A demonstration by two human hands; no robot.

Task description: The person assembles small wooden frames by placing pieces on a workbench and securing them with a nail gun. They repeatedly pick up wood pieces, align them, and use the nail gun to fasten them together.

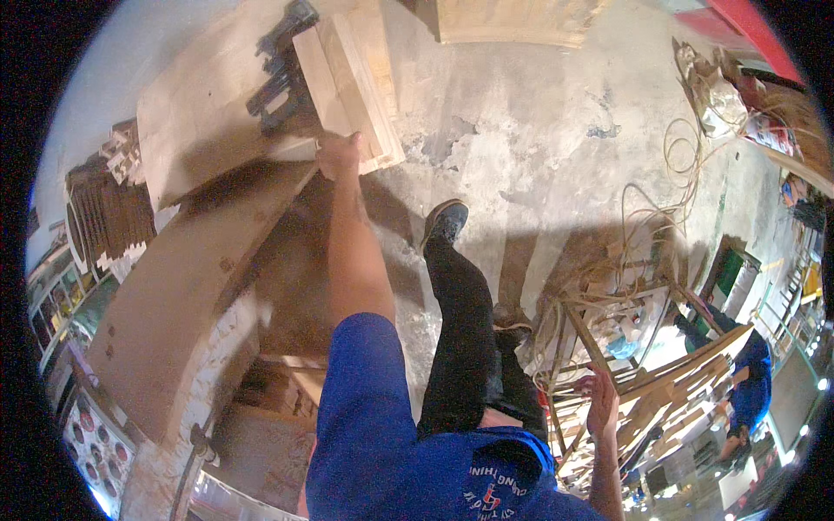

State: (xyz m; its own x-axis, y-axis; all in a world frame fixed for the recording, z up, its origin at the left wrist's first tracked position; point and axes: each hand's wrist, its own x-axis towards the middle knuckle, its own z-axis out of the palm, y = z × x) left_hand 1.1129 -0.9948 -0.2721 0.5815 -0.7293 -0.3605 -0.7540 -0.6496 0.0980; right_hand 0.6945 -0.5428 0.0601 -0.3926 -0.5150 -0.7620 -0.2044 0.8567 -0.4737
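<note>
My left arm reaches forward, and my left hand (337,154) is closed at the near end of some pale wooden boards (343,82) lying lengthwise together. Its fingertips are hidden, so how many boards it grips is unclear. Just left of the boards lies a dark blue-black metal device (285,74), its kind too blurred to tell. Low on the right hangs my right hand (601,402), fingers loosely bent and apart, with nothing in it. Close beside that hand is a stack of thin wooden strips (660,391) on a wooden frame.
A large pale panel (191,113) and a long brown curved-looking board (174,286) occupy the left. Loose cable (647,208) coils over the worn concrete floor (521,130). At right, a co-worker in blue (751,382) bends beside the strips. My shoe (447,221) is mid-floor.
</note>
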